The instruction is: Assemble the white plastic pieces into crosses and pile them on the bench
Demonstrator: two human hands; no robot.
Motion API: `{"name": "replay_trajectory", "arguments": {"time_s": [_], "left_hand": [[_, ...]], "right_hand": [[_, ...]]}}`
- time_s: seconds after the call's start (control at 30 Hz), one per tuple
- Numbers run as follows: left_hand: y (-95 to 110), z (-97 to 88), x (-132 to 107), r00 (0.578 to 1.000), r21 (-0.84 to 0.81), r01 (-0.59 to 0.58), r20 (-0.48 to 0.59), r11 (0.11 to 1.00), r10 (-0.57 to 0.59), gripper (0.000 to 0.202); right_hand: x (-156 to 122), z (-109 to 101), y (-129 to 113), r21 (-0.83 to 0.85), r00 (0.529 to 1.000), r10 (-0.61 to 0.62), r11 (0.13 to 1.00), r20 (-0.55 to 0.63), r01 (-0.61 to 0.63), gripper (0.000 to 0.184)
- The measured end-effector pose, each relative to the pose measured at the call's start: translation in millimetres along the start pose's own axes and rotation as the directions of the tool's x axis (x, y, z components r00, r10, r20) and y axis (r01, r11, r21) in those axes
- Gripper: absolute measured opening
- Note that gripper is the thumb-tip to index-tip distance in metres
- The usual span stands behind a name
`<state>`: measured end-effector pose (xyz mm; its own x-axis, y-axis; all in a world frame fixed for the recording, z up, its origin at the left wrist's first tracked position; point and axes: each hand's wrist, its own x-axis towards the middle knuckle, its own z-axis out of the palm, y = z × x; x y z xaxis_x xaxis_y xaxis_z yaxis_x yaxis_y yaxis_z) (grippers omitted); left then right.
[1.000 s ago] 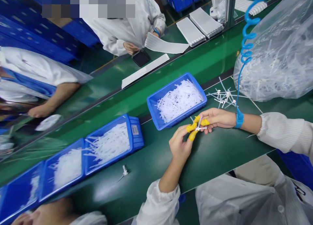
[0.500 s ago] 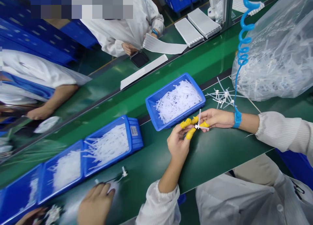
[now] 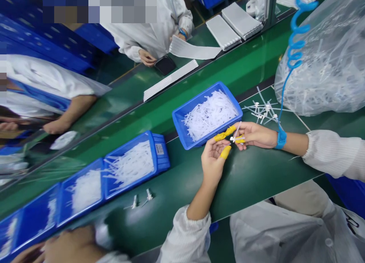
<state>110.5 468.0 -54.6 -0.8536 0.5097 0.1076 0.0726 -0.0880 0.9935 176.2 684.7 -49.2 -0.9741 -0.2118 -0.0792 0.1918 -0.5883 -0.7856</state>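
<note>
A small white connector (image 3: 233, 139) with thin translucent tubes sticking out is pinched between the yellow-covered fingertips of my right hand (image 3: 259, 135). Close by on its left, my left hand (image 3: 213, 160) has its yellow-covered thumb and forefinger apart, with nothing visibly gripped. Just behind both hands stands a blue bin (image 3: 179, 130) of short white tube pieces (image 3: 211, 116). Beyond my right hand lies a loose pile of connectors with tubes (image 3: 266, 109). A blue strap (image 3: 281, 139) circles my right wrist.
A large clear bag (image 3: 322, 72) of tubed parts sits at right, behind a hanging blue coiled cord (image 3: 295, 46). More blue bins (image 3: 162, 150) line the left. Two assembled pieces (image 3: 148, 195) lie near a co-worker's blurred hand (image 3: 71, 246). Other workers sit across the green conveyor (image 3: 251, 61).
My left thumb has come away from the connector, which stays in my right hand. A second assembled piece shows on the table at left, and the co-worker's hand has moved down and left.
</note>
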Motion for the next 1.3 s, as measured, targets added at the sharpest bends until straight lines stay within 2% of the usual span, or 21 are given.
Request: {"name": "replay_trajectory", "arguments": {"time_s": [0.13,0.27,0.5,0.6,0.8,0.93,1.03,1.2,1.3], "left_hand": [[-2,2.1,0,0.998,-0.069,0.047,0.04,0.997,-0.044,0.042],[-3,2.8,0,0.993,-0.063,0.092,0.079,0.994,-0.087,0.041],[0,4.9,0,0.993,-0.063,0.016,0.12,0.998,-0.009,0.04],[0,3.3,1,0.992,-0.073,0.04,0.124,0.997,-0.03,0.039],[-4,-3.8,3,0.993,-0.038,0.112,0.037,0.993,-0.11,0.031],[-6,-5.5,4,0.998,-0.02,0.066,0.013,0.998,-0.066,0.027],[-7,-4.0,4,1.0,-0.042,0.021,0.02,0.999,-0.02,0.025],[-7,-2.1,3,0.997,-0.102,0.077,0.017,0.992,-0.075,0.03],[-6,-2.1,2,0.998,-0.092,0.069,0.013,0.993,-0.068,0.035]], "right_hand": [[-2,1,-1,-0.105,1.0,0.002,0.995,0.017,0.0,0.033],[-3,0,-2,-0.191,1.0,-0.007,0.982,0.018,0.01,0.035],[-6,0,-6,-0.32,0.999,0.032,0.947,0.042,-0.017,0.032],[-5,2,-5,-0.304,1.0,0.014,0.953,0.003,-0.012,0.035],[0,4,-1,-0.21,0.998,-0.012,0.978,-0.063,-0.002,0.039],[1,3,0,-0.115,0.994,0.0,0.993,-0.108,-0.012,0.042],[1,4,0,-0.106,0.995,0.013,0.994,-0.095,-0.023,0.041],[1,5,-1,-0.115,0.996,0.023,0.993,-0.083,-0.032,0.04],[1,5,-1,-0.127,0.996,0.038,0.991,-0.081,-0.048,0.041]]}}
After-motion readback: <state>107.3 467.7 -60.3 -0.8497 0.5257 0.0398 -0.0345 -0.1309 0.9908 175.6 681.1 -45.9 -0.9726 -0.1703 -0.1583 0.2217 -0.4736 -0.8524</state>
